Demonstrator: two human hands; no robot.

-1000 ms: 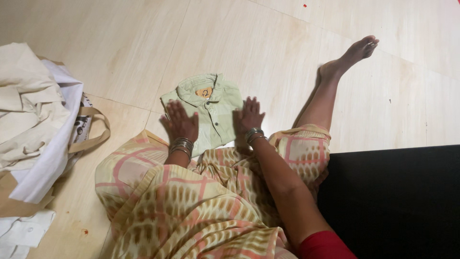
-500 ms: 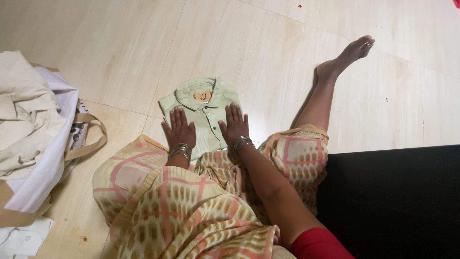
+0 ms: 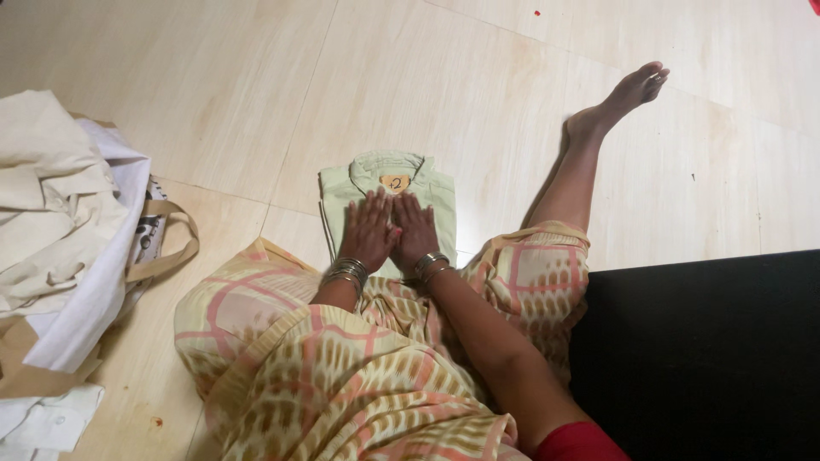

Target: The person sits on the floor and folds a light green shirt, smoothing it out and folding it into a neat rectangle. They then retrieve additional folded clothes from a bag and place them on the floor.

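Note:
A folded pale green shirt (image 3: 354, 183) with a collar and a small brown tag lies on the tiled floor in front of my lap. My left hand (image 3: 369, 229) and my right hand (image 3: 416, 228) lie flat on its front, side by side and touching, fingers spread toward the collar. Neither hand grips the cloth. Metal bangles circle both wrists. My lower palms hide the shirt's near edge.
A heap of cream and white garments (image 3: 51, 222) sits over a brown bag with a strap (image 3: 166, 248) at the left. My right leg (image 3: 589, 145) stretches out over the floor. A black mat (image 3: 709, 341) lies at the right.
The shirt has turned straight and shifted right. Both hands have slid inward from its sides to meet at its middle.

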